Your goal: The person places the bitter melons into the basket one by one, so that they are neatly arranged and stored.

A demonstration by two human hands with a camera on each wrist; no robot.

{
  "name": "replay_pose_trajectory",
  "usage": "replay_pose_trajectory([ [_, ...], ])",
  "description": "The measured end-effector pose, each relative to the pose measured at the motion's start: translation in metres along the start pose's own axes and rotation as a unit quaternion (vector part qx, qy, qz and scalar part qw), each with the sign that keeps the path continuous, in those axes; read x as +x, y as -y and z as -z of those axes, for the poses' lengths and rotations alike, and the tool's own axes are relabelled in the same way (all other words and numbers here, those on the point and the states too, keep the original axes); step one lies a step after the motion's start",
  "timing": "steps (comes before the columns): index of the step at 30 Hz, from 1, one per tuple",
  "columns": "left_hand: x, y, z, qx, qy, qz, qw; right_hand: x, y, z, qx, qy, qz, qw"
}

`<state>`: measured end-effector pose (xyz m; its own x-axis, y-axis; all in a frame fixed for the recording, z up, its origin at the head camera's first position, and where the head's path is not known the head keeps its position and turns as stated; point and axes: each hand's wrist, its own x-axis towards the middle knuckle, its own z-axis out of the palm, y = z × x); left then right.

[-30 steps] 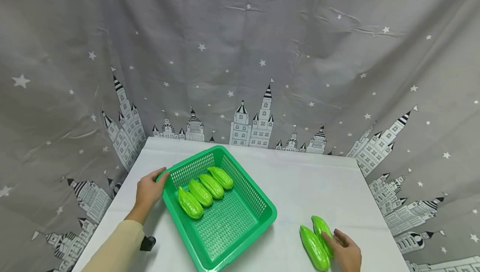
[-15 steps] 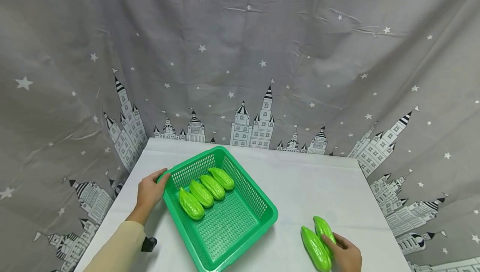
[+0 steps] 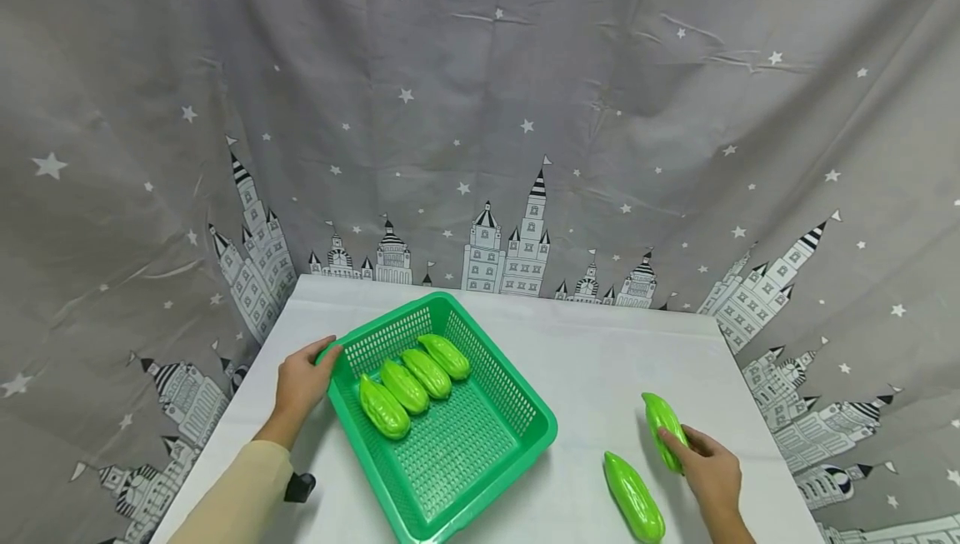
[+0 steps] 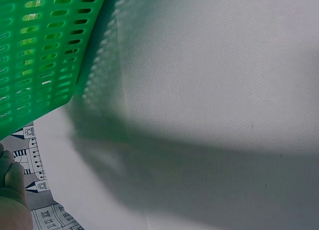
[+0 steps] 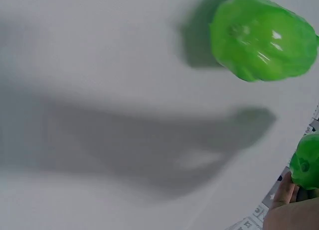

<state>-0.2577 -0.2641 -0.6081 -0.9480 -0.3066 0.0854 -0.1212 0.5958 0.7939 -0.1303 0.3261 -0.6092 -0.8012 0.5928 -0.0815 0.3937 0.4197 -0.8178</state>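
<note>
My left hand (image 3: pixel 302 379) grips the rim of a green plastic basket (image 3: pixel 491 484) at its left corner; in the left wrist view the hand shows only at the lower left edge, below the perforated basket wall (image 4: pixel 45 56). Several glossy green cucumber-shaped vegetables (image 3: pixel 405 387) lie side by side in the basket, along its far left wall. Over on the right, my right hand (image 3: pixel 708 469) holds another such vegetable (image 3: pixel 660 419) between thumb and fingers, raised above the table with a shadow below. One more green vegetable (image 3: pixel 633 498) lies on the table left of that hand.
A white cloth-covered table (image 3: pixel 585 361) carries everything. Behind and around it hangs a grey curtain (image 3: pixel 480 111) printed with stars and castles. Beside the left sleeve (image 3: pixel 240 490) a small black object (image 3: pixel 300 487) juts out.
My right hand has lifted one of the two vegetables and moved it up and slightly right, apart from the other, which stays on the table. The left hand and basket hold still.
</note>
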Motion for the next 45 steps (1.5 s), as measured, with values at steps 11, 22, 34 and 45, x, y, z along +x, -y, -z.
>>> replay_pose_trajectory([
  [11,-0.001,-0.001,0.002,0.005,-0.004,0.002,1.0,0.011,0.037,0.01,0.037,0.031,0.013,0.9987],
  [22,0.0,-0.004,0.006,0.002,-0.002,0.007,1.0,0.024,0.083,0.02,0.047,0.023,0.053,0.9972],
  [34,0.001,-0.004,0.005,0.006,-0.001,0.001,1.0,0.025,0.104,0.015,0.068,0.03,0.058,0.9955],
  [45,0.0,0.0,0.001,0.005,-0.002,-0.006,1.0,0.021,0.122,-0.005,0.079,0.049,0.105,0.9901],
])
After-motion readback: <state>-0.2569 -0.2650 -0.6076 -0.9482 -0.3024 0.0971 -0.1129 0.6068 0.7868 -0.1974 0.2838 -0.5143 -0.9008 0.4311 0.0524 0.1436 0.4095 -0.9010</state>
